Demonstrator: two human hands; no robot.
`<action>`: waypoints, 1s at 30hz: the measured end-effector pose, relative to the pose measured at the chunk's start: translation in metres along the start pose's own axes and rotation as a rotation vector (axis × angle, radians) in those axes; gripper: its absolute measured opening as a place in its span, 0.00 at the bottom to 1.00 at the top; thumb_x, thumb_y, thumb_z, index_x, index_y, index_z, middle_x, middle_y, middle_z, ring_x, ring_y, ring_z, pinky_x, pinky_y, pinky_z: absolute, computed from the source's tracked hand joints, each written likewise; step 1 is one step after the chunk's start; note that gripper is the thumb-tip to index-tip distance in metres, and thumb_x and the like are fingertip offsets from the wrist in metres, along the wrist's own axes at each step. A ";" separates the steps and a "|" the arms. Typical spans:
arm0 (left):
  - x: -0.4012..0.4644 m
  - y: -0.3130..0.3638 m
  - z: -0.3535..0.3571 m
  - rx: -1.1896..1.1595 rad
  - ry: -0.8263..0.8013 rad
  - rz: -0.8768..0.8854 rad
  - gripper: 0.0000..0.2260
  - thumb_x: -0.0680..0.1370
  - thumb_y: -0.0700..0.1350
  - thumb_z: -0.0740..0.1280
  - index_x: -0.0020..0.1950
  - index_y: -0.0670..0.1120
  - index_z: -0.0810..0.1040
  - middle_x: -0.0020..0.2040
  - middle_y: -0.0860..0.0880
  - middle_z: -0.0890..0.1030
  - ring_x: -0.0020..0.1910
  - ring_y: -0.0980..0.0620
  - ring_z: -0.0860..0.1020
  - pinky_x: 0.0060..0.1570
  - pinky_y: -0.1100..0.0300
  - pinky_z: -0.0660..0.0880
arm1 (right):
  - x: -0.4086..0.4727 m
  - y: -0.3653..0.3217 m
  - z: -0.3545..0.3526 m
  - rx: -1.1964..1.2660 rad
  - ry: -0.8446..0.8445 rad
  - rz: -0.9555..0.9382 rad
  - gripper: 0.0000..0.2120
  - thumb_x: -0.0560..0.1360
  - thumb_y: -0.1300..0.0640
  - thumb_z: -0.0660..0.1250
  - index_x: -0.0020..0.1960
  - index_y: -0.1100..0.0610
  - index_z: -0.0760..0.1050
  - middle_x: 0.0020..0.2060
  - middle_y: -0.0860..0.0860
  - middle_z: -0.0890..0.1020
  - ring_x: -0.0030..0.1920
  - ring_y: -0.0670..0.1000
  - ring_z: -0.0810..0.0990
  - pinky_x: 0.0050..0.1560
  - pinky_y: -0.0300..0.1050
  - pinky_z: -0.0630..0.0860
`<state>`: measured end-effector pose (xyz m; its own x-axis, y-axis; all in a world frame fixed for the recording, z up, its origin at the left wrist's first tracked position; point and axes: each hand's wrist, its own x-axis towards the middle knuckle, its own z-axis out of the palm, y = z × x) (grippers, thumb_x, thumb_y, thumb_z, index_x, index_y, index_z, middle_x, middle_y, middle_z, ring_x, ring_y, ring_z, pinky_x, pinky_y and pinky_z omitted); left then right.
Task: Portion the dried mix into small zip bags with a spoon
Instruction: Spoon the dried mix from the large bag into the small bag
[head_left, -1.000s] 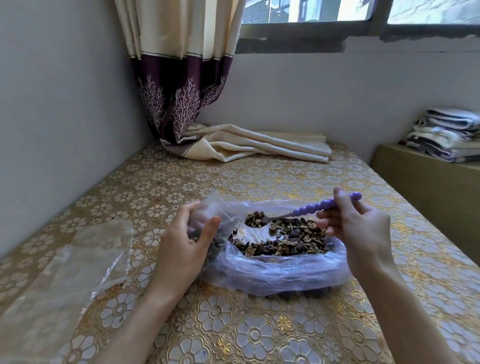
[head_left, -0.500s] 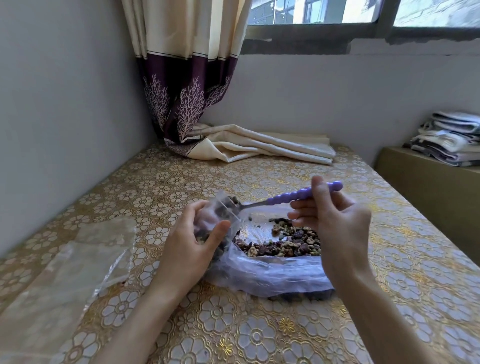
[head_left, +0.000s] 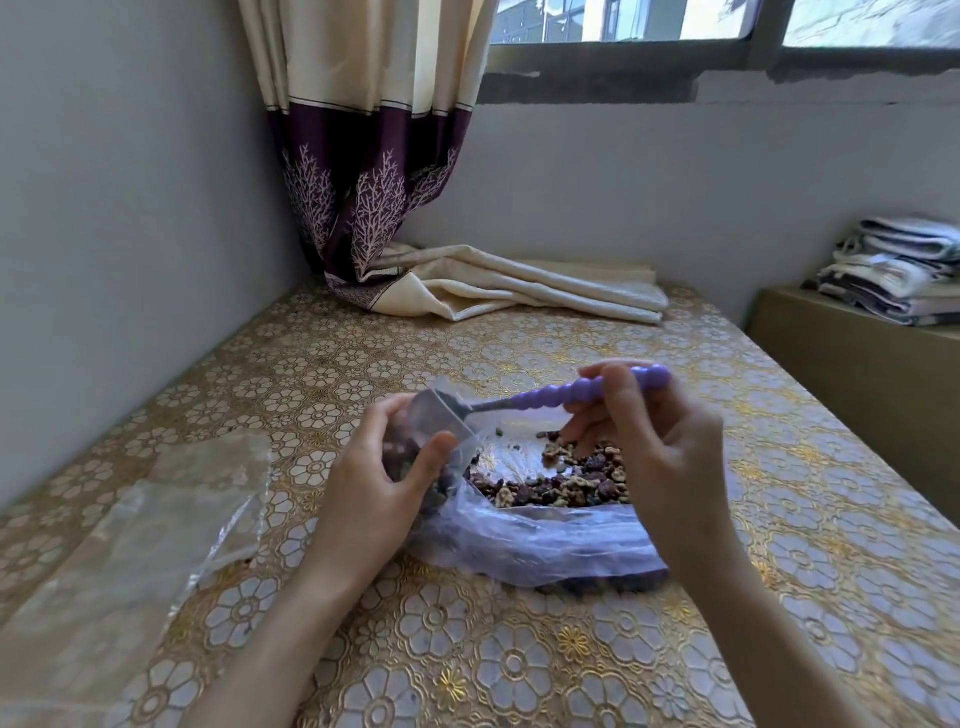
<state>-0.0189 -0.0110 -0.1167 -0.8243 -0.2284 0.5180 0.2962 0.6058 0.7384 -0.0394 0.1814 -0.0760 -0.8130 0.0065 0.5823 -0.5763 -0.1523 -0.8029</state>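
Left hand (head_left: 374, 483) wrapped around small zip bag (head_left: 434, 441), thumb and fingers pinching it upright with mouth open, some mix visible inside. Right hand (head_left: 660, 457) gripping purple beaded handle of spoon (head_left: 571, 393), metal bowl tipped into the small bag's mouth. Directly behind and between hands: large clear bag (head_left: 545, 540) lying open on bench (head_left: 467, 649), dried mix (head_left: 566, 480) piled inside. Flat clear plastic sheets (head_left: 135, 535) to the left. Curtain (head_left: 374, 156) end pooled at far edge; folded towels (head_left: 898, 275) on a box at right.
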 end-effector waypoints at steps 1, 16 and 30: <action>0.000 0.000 0.000 -0.002 0.004 0.004 0.23 0.68 0.68 0.60 0.58 0.58 0.68 0.45 0.63 0.76 0.43 0.74 0.74 0.37 0.78 0.70 | 0.001 0.000 -0.004 0.015 0.044 -0.005 0.12 0.74 0.51 0.61 0.45 0.59 0.76 0.33 0.53 0.83 0.31 0.51 0.80 0.31 0.40 0.77; -0.002 0.003 0.001 0.001 0.101 0.042 0.17 0.71 0.60 0.60 0.54 0.52 0.72 0.31 0.59 0.73 0.32 0.71 0.74 0.29 0.78 0.66 | 0.007 0.011 -0.033 -0.494 0.117 0.015 0.17 0.78 0.53 0.62 0.32 0.45 0.79 0.25 0.45 0.80 0.26 0.59 0.75 0.29 0.54 0.71; -0.001 0.001 0.001 0.007 0.112 0.048 0.19 0.72 0.65 0.58 0.54 0.54 0.70 0.34 0.60 0.75 0.35 0.71 0.75 0.31 0.78 0.67 | 0.003 0.021 -0.023 -0.144 -0.036 0.382 0.19 0.80 0.57 0.60 0.32 0.62 0.78 0.29 0.56 0.84 0.24 0.52 0.79 0.23 0.37 0.74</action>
<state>-0.0179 -0.0094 -0.1172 -0.7501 -0.2819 0.5982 0.3307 0.6234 0.7085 -0.0562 0.2008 -0.0938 -0.9689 -0.0584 0.2406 -0.2412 0.0033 -0.9705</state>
